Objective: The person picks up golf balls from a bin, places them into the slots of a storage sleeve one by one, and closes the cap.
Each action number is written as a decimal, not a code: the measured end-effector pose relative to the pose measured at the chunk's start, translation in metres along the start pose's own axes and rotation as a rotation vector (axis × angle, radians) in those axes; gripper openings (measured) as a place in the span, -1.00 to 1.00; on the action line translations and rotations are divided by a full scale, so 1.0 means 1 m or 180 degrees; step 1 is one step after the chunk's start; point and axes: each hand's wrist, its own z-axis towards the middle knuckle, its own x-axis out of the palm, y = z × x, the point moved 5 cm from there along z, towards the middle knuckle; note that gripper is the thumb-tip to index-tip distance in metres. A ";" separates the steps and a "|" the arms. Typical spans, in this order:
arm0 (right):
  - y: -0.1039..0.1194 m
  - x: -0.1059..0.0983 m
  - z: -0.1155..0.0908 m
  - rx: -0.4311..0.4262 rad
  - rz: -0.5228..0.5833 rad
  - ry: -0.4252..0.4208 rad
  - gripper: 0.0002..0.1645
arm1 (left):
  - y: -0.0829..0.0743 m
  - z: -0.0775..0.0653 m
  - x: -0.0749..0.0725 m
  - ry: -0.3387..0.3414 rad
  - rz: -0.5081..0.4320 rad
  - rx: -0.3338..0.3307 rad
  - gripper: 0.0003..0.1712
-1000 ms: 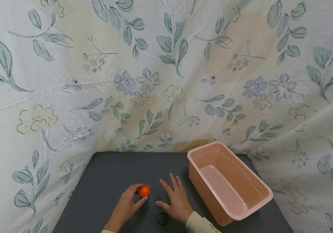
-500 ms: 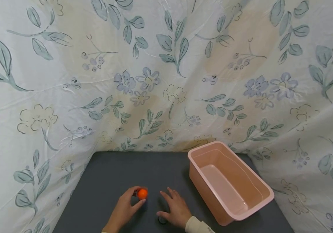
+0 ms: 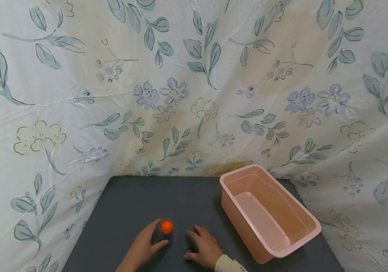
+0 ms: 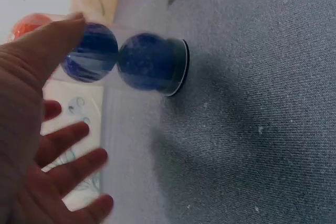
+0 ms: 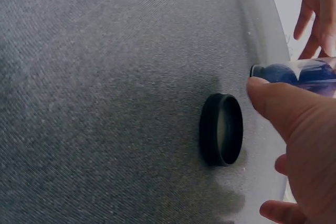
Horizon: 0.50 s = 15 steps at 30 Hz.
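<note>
A clear tube with a black-rimmed base [image 4: 181, 66] stands upright on the dark table. Inside it, an orange ball [image 3: 167, 226] tops blue balls [image 4: 146, 61]. My left hand [image 3: 141, 247] is beside the tube; its thumb [image 4: 58, 40] overlaps the tube in the left wrist view, and the other fingers are spread loosely. A round black lid [image 5: 221, 129] lies on the table, hollow side up. Over it hovers my right hand [image 3: 205, 247], thumb and fingers apart around the lid. In the head view that hand partly hides the lid.
A pink rectangular bin [image 3: 238, 206] stands to the right of my right hand, with no contents showing. A floral cloth [image 3: 180, 94] hangs behind and along both sides of the dark table [image 3: 139, 196].
My right hand has come down over the black lid, its fingers less stretched. The left fingers have spread wider beside the tube, which shifted slightly left early on.
</note>
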 end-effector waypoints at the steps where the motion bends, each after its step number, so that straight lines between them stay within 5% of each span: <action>1: 0.000 0.001 0.000 -0.0002 -0.0027 0.0016 -0.09 | 0.002 0.000 0.001 0.0052 0.0010 -0.0034 0.02; 9: -0.004 0.007 0.002 0.0004 -0.0124 0.0087 -0.24 | 0.011 -0.004 0.005 0.0243 0.0123 -0.0293 0.18; 15: -0.002 0.011 0.004 -0.0070 -0.0437 0.0142 -0.43 | 0.007 -0.003 0.003 0.0189 0.0130 -0.0284 0.19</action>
